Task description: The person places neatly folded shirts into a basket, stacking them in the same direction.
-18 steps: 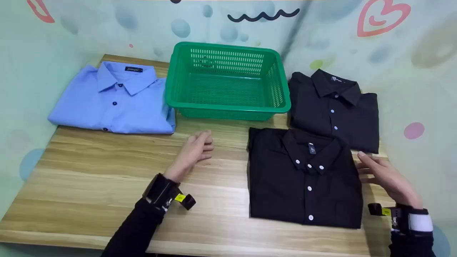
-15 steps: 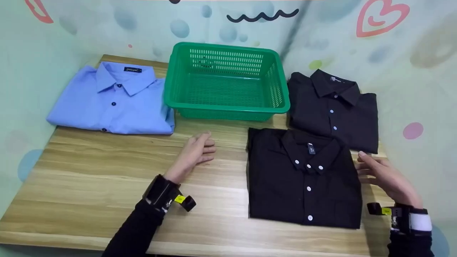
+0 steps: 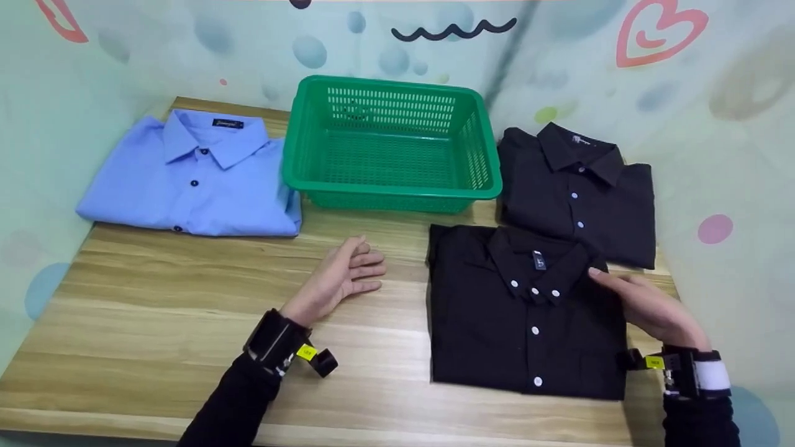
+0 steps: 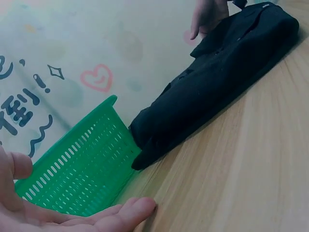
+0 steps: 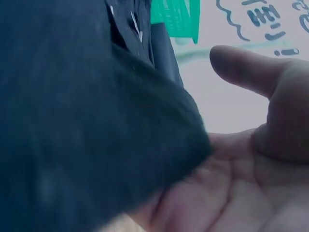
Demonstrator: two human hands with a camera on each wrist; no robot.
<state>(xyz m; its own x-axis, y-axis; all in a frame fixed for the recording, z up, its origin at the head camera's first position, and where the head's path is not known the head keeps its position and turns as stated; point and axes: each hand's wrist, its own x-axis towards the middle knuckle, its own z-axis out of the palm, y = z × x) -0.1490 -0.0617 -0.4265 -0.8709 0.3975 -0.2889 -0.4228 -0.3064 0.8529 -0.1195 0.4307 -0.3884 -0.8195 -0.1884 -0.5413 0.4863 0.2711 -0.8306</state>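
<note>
A folded black shirt (image 3: 528, 335) with white buttons lies at the front right of the table. My right hand (image 3: 661, 310) is at its right edge. In the right wrist view, the fingers of my right hand (image 5: 227, 193) pass under the shirt's edge (image 5: 159, 130), which hides their tips, while the thumb stands raised and apart from the cloth. To the left of this shirt my left hand (image 3: 335, 279) hovers over the wood, holding nothing. Its fingers (image 4: 130, 212) are spread and relaxed, the palm turned toward the shirt.
A green plastic basket (image 3: 391, 191) with nothing in it stands at the back middle of the wooden table (image 3: 155, 323). Left of it lies a folded light blue shirt (image 3: 230, 192). Another folded dark shirt (image 3: 612, 217) lies at the back right, close behind the front one. Patterned walls border the table.
My right hand has moved left, from beside the black shirt onto its right edge, its fingers now partly hidden by it. My left hand has shifted slightly right, its fingers spreading. The shirts have stayed put.
</note>
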